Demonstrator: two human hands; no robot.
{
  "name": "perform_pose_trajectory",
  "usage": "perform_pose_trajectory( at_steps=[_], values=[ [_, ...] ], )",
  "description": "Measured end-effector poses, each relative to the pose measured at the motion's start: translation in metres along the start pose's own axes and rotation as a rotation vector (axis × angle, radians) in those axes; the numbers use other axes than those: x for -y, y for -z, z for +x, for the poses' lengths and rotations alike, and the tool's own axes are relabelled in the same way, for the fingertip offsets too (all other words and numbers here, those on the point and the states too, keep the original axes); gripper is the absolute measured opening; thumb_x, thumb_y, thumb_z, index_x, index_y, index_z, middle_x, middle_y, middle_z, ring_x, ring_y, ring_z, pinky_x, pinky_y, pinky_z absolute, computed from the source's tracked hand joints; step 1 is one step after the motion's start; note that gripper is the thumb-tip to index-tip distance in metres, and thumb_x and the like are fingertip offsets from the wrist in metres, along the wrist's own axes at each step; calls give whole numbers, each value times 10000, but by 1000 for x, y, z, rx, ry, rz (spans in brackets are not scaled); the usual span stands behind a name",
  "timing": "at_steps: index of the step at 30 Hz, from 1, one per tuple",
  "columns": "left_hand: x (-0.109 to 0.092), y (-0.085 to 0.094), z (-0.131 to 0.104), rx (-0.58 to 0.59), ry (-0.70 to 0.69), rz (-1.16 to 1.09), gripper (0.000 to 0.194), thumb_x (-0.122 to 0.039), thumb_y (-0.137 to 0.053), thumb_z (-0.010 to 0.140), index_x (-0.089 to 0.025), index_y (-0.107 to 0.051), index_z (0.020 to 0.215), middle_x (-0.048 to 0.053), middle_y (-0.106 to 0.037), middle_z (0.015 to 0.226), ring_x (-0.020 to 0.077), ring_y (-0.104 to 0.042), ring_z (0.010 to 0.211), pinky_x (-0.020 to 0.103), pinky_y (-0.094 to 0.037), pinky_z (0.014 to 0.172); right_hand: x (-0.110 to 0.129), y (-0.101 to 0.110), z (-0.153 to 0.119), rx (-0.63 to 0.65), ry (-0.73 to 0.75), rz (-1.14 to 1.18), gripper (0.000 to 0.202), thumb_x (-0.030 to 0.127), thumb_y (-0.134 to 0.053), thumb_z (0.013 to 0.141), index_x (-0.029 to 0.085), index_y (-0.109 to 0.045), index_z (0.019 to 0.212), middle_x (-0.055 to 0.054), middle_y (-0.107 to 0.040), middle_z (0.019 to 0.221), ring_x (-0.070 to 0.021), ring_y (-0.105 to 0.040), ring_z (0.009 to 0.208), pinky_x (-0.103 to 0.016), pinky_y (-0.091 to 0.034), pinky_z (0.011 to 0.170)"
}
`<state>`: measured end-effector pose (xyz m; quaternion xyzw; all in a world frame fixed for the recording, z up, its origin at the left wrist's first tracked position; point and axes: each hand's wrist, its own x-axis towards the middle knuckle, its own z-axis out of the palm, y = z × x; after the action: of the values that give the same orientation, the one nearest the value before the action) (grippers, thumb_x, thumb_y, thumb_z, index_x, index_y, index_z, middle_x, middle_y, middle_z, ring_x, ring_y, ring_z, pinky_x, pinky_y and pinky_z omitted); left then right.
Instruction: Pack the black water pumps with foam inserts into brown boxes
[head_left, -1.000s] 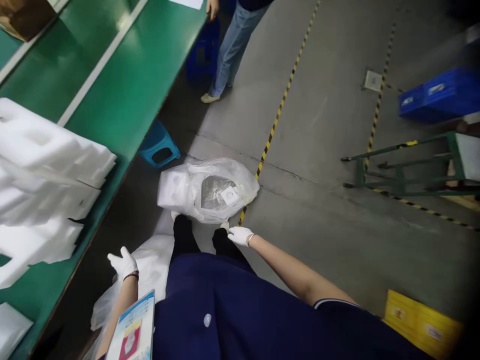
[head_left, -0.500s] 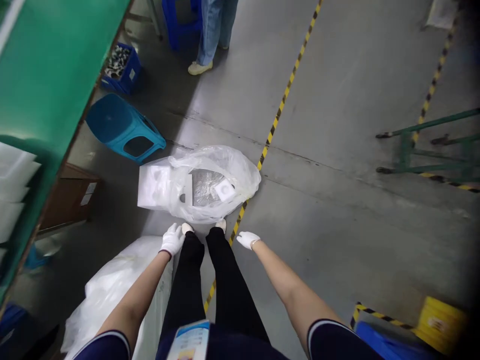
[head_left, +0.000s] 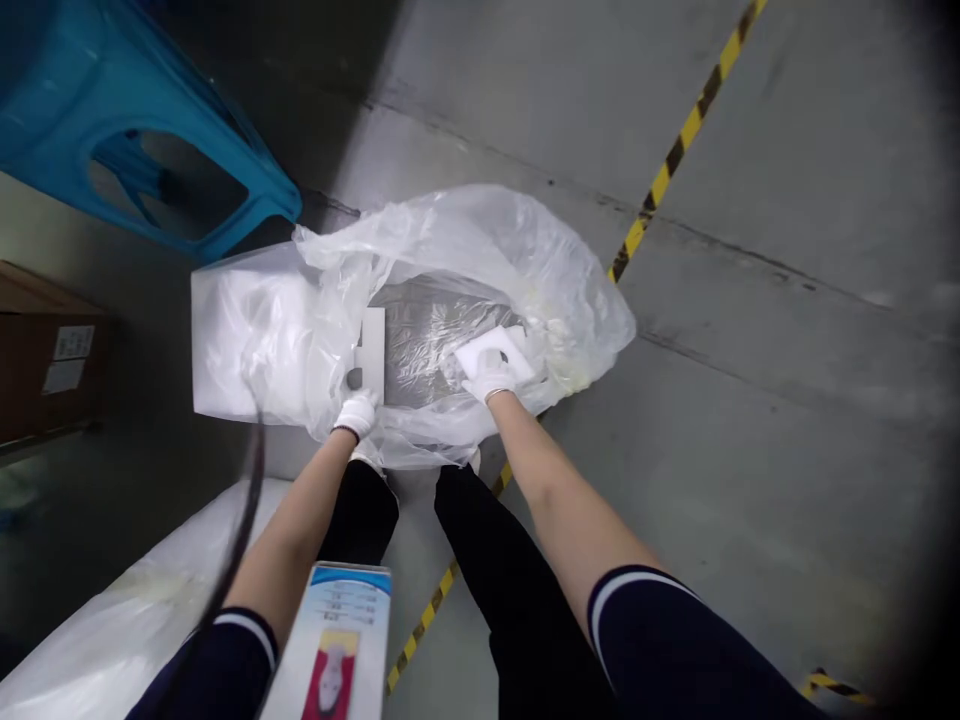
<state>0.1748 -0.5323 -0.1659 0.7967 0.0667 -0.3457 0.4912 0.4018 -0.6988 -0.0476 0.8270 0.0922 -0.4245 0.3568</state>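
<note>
A large clear plastic bag lies open on the floor in front of my feet. Its left part covers a stack of white foam. An upright white foam strip with cutouts shows at the left side of the opening. My gloved left hand is at this strip's lower end and the bag's edge, its fingers curled; what they grip is hidden. Inside the right of the opening, my gloved right hand grasps a square white foam piece, which is tilted. Crinkled clear film fills the middle.
A blue plastic stool stands at upper left, close to the bag. Left of it is a brown cardboard box. Another filled plastic bag lies at lower left. Yellow-black floor tape runs beneath the open bag.
I have bent lower, so the bag appears larger. Both hands have moved from beside my legs to the bag: the left to the foam strip's end, the right onto the square foam piece, now tilted.
</note>
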Motion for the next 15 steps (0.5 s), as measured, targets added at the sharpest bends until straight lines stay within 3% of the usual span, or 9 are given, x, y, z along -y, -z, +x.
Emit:
perform_pose_trajectory(
  at_steps=[3,5,8,11,13,15],
  values=[
    [15,20,35,-111,77,38,419,-216,-452,933,-75,-595,1301,222,-554,1381,340,-492,1313,445,-371,1111,-21,-27,9,-41,-33,-97,987,408,-669,858,58,-102,1587,-332,-254,1547,-455,-229,1428,-656,-86,1137],
    [23,41,30,-207,97,51,498,-250,-403,964,-59,-466,1420,223,-453,1482,349,-408,1391,428,-332,1138,-29,-40,11,-60,-23,-148,884,259,-611,869,82,-126,1587,-317,-342,1509,-421,-261,1425,-668,-97,1122],
    [39,78,-13,-330,228,83,605,-367,-329,1005,-68,-280,1529,235,-512,1414,342,-574,1229,407,-456,1006,-30,-50,18,-114,23,-244,814,151,-498,866,82,-123,1584,-313,-426,1448,-406,-296,1409,-683,-136,1101],
    [67,101,-67,-470,471,189,694,-484,-359,989,-112,-236,1561,249,-584,1312,370,-666,1009,464,-524,848,-21,-51,32,-132,176,-306,796,271,-517,896,109,-154,1586,-301,-510,1367,-426,-311,1392,-696,-125,1097],
    [87,102,-91,-558,561,245,701,-501,-401,966,-153,-267,1560,258,-512,1405,411,-634,1067,507,-523,842,-14,-50,42,-147,234,-301,885,382,-665,830,120,-254,1568,-311,-530,1340,-473,-294,1395,-716,-130,1085],
    [104,94,-102,-597,570,259,711,-486,-476,927,-191,-302,1551,236,-405,1513,431,-576,1171,530,-505,893,-7,-46,49,-187,264,-243,907,410,-793,727,122,-417,1501,-313,-555,1310,-498,-364,1354,-706,-214,1072]
  ],
)
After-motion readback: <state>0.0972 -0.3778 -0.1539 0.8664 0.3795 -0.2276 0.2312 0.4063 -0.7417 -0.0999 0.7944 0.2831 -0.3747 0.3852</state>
